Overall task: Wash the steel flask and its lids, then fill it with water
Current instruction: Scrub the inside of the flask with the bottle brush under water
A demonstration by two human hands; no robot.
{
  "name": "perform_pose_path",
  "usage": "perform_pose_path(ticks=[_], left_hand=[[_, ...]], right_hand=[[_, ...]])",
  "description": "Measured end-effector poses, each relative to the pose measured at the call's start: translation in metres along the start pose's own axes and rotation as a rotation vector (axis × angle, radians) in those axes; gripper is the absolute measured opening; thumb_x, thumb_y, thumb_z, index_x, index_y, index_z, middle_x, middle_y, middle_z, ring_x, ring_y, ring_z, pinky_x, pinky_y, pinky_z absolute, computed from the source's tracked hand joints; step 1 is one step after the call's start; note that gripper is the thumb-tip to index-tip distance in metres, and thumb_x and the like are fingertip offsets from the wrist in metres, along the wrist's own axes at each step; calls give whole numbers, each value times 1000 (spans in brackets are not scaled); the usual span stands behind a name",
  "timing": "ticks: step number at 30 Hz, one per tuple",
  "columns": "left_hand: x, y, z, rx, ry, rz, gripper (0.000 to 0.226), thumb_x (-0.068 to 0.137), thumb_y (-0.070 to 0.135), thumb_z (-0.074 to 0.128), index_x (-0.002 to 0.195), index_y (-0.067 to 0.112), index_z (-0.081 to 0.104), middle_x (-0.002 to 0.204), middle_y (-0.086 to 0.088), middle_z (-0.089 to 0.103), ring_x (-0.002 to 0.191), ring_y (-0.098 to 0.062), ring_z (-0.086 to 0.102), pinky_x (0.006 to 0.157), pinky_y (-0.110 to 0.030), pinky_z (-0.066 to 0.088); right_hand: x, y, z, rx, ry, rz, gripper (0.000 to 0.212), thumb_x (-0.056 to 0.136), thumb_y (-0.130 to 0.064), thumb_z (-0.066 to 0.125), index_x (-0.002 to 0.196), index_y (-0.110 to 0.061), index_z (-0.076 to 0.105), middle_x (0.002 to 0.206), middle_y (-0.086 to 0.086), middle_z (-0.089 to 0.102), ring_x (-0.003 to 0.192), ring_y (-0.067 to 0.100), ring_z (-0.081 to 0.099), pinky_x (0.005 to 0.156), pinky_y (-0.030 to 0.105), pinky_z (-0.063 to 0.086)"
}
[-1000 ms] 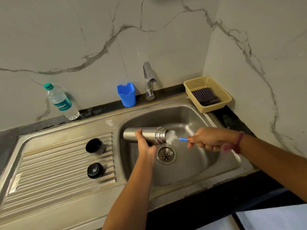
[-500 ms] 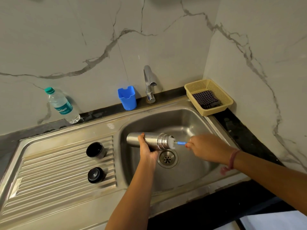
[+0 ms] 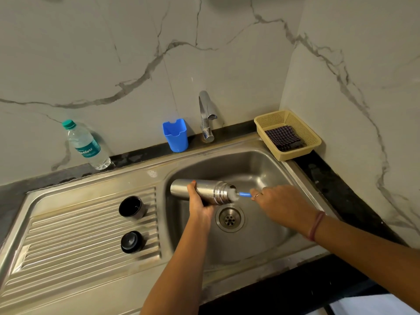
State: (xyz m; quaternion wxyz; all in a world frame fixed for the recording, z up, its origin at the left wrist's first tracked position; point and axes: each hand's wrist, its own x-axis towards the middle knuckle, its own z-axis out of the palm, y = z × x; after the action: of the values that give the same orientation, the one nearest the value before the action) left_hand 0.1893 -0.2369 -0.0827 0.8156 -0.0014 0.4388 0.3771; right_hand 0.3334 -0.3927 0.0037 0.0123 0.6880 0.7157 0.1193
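The flask [image 3: 202,191] is held sideways over the sink [image 3: 268,169] by the left hand [image 3: 200,204], fingers wrapped around it, while a brush [image 3: 241,194] gripped in the right hand [image 3: 281,204] is worked inside its mouth. Both lids [image 3: 131,209] [image 3: 131,242] remain unwashed, seemingly; rinsing and filling are left.

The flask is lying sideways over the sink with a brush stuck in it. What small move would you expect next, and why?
Probably another stroke of the brush inside. The left hand grips the steel flask level above the sink, and the right hand holds the blue handle with white bristles at the mouth. The tap shows no water running, so rinsing likely comes later.
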Motion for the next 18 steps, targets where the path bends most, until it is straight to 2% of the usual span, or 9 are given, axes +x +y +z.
perform_pose_path(ticks=[3, 5, 8, 10, 12, 14, 15, 17, 18], left_hand=[[-4, -6, 0, 1, 17, -22, 52, 85, 31, 72, 124, 8, 48, 122, -21, 63, 114, -39, 61, 103, -64, 42], [-4, -5, -2, -6, 14, -39, 44, 86, 31, 71, 116, 8, 49, 119, -20, 62, 115, -38, 60, 102, -63, 43], [-3, -2, -1, -13, -12, -61, 39, 86, 31, 70, 110, 7, 52, 116, -19, 63, 113, -37, 61, 99, -63, 44], [-2, -1, 0, -21, -17, -58, 37, 86, 31, 70, 107, 7, 52, 113, -19, 64, 108, -37, 62, 97, -64, 45], [-2, -2, 4, -18, -22, -59, 39, 86, 31, 71, 111, 7, 51, 112, -19, 64, 104, -37, 63, 96, -63, 45], [-1, -4, 7, -12, -17, -59, 46, 86, 31, 71, 119, 8, 49, 116, -19, 63, 107, -37, 62, 92, -63, 47], [-1, -5, 7, -8, -10, -58, 48, 86, 30, 71, 122, 8, 48, 117, -20, 63, 108, -37, 62, 89, -63, 48], [0, -6, 7, -4, 3, -60, 52, 85, 30, 72, 125, 8, 46, 119, -21, 62, 109, -38, 62, 85, -64, 48], [1, -5, 6, -6, 8, -64, 54, 85, 30, 73, 125, 8, 45, 120, -21, 62, 109, -39, 62, 83, -64, 48]], right_hand=[[14, -18, 5, 110, -195, 69, 17, 93, -24, 59, 104, -13, 68, 53, -5, 40, 40, 6, 28, 40, 21, 13], [21, -12, 8, 371, -362, 231, 30, 101, -31, 41, 104, -14, 67, 65, -4, 46, 49, 6, 34, 45, 23, 24], [23, 12, -4, 1034, -652, 534, 33, 101, -32, 44, 93, -16, 71, 60, -4, 43, 42, 5, 32, 40, 18, 26], [18, 25, -10, 1200, -746, 651, 32, 101, -34, 43, 94, -15, 69, 58, -5, 38, 39, 5, 28, 36, 17, 24], [17, 22, -8, 1045, -707, 590, 33, 101, -35, 43, 94, -17, 70, 64, -2, 47, 47, 8, 38, 45, 21, 33], [19, 10, 1, 589, -577, 368, 34, 102, -33, 38, 106, -18, 68, 84, 2, 60, 65, 13, 51, 59, 26, 41], [19, 1, 6, 356, -484, 250, 33, 104, -30, 35, 115, -17, 63, 91, 3, 63, 67, 14, 51, 56, 25, 40], [15, -10, 12, 89, -236, 83, 30, 103, -23, 37, 124, -15, 57, 83, 2, 65, 51, 12, 41, 41, 22, 21], [13, -11, 9, 24, -201, 21, 26, 98, -17, 46, 118, -13, 62, 69, 2, 62, 41, 10, 34, 39, 20, 12]])
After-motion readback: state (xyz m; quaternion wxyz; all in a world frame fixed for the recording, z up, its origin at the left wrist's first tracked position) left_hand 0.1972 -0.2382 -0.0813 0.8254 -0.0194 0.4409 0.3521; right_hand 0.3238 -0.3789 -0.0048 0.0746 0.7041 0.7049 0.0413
